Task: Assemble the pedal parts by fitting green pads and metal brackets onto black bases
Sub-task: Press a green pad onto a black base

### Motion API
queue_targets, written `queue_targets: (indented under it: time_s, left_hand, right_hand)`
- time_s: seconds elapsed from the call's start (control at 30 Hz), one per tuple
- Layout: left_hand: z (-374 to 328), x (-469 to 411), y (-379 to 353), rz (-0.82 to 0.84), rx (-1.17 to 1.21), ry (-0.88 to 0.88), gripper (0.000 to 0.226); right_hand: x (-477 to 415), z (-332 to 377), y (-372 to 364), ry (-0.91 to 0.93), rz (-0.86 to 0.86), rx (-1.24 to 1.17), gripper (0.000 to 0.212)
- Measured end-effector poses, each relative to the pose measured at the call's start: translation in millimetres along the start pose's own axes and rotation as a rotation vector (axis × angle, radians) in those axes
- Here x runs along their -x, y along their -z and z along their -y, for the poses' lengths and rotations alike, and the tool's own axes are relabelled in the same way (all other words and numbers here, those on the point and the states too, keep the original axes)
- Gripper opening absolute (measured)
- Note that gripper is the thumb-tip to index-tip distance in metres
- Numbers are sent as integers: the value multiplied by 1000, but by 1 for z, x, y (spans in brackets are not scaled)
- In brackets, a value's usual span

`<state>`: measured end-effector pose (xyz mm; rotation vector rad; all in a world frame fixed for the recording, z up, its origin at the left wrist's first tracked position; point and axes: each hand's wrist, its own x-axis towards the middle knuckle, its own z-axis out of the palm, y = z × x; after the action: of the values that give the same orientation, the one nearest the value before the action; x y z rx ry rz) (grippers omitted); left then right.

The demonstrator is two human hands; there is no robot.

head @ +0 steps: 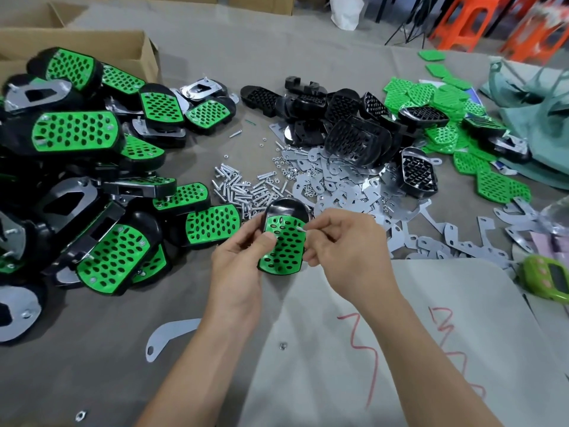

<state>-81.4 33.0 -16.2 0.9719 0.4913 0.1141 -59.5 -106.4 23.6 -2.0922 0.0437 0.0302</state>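
Pedal (283, 241) in assembly, green pad seated in black base, held over near-centre worktop (123, 374). Gripped along left edge by left hand (243, 263), fingers curled round, thumb on pad. Small silver bolt (301, 228) pinched in right hand (341, 245), tip at pad's upper right corner. Just beyond: loose bolts (243, 189), flat metal brackets (345, 186). Farther: bare black bases (348, 124); spare green pads (431, 97) far right. Finished pedals (75, 131) heaped left. Cardboard box (92, 47) far left behind the heap.

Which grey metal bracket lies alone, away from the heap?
The curved bracket lying by itself on the cloth beside the left forearm, nearest the camera. The others lie together in the heap beyond the right hand.
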Motion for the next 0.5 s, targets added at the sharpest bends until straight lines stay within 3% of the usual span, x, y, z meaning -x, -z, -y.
queue_targets:
  time_s: [0.13, 0.27, 0.43, 0.5]
  left_hand:
    - [1, 2, 1, 17, -26, -34, 46]
    - [2, 1, 2, 50, -60, -61, 47]
    - [-3, 1, 3, 107, -208, -148, 46]
    - [-4, 1, 1, 155, -243, -191, 44]
  right_hand:
    - [2, 1, -4, 89, -74, 198, 13]
    - [0, -1, -6, 73, -151, 162, 16]
    - [-7, -3, 2, 144, -68, 333, 15]
    - [-12, -6, 7, 47, -14, 188, 21]
